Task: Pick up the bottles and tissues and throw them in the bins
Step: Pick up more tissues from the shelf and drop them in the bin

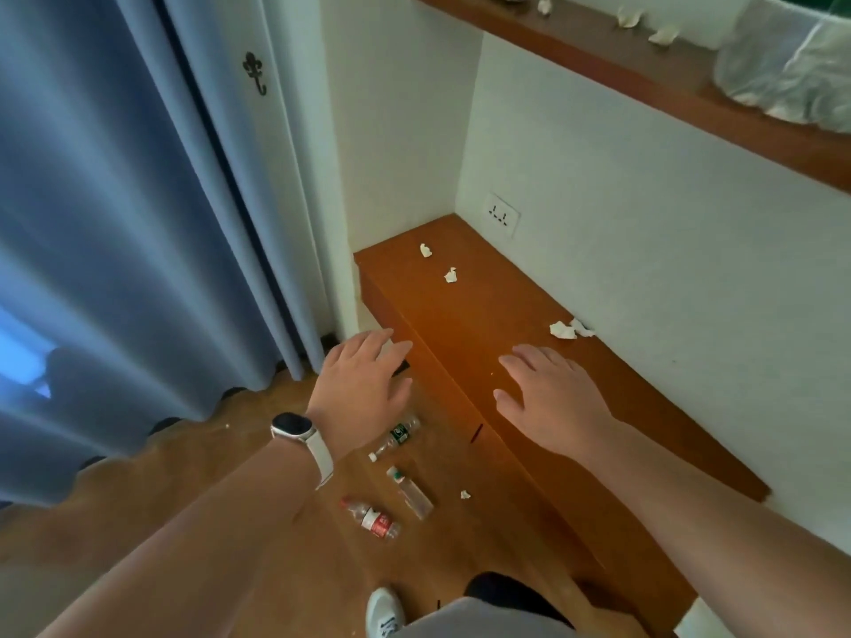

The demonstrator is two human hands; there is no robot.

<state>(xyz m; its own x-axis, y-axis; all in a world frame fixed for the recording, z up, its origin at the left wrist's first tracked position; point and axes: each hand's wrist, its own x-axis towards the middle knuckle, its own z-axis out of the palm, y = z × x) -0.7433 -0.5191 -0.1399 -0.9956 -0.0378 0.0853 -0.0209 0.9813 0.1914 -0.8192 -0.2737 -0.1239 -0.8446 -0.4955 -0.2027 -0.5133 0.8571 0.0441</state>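
Three plastic bottles lie on the wooden floor just below the left hand (364, 389), and that's where this looks to be heading. Both hands are out in front, fingers spread wide and flat, holding nothing.

Nearest the left fingers is the green-label bottle (397, 436), almost under the heel of that hand, its long axis running diagonally with the white cap pointing back toward the person. A little further back lies the clear bottle (411, 493), angled the other way, and behind that the red-label bottle (372, 520), nearest the person's white shoe (383, 612). All three are apart from one another, none touching. The left hand is clearly the closer one; I'd say it only has to drop and close across the green-label bottle's body.

The right hand (548, 398) hovers over the low wooden bench (460, 324). Beyond its fingertips, against the wall, sits a crumpled tissue pair (568, 330), and further off toward the corner two more tissue balls (450, 275) (425, 250). A small tissue scrap (465, 495) lies on the floor beside the bench front, below the right wrist.

Nothing blocks either reach. No floor bin shows; only a lined container (792, 66) on the upper shelf (644, 80), where more tissues lie.
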